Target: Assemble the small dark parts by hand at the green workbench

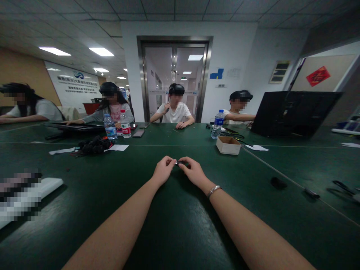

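Between my two hands, just above the green table (174, 210), is a small dark object (177, 163) with a shiny metallic end at its left. My left hand (164, 169) pinches the metallic end between thumb and fingertips. The dark end at the right is pinched by my right hand (194, 170), whose wrist wears a silver bracelet. Fingers cover much of the object, and it is too small to tell exactly what it is.
A small open box (228, 146) and a bottle (218, 124) stand ahead right. Two bottles and a black bundle (95, 145) are ahead left. A black monitor (294, 114) stands at right. Several people sit across the table.
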